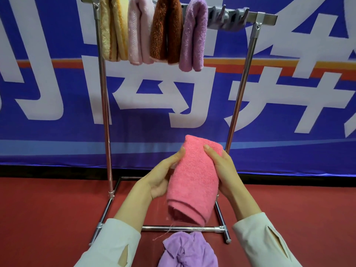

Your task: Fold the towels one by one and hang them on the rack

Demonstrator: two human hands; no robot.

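Towel point(192, 180), pink, folded, below rack point(267, 17): my left hand point(163, 178) and right hand point(223, 170) grip its sides, long axis pointing at rack; rack's free end probably nearer right hand.

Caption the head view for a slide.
Left hand and right hand hold a folded pink towel before a rack bearing four towels.

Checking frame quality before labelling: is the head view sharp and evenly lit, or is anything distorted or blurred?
Head view: even, soft light with no hard shadows; the pink towel, left hand and right hand are sharp; the posts of the rack lean outward toward the top, likely wide-angle distortion, and carry thin glare streaks; the banner softens toward the edges.
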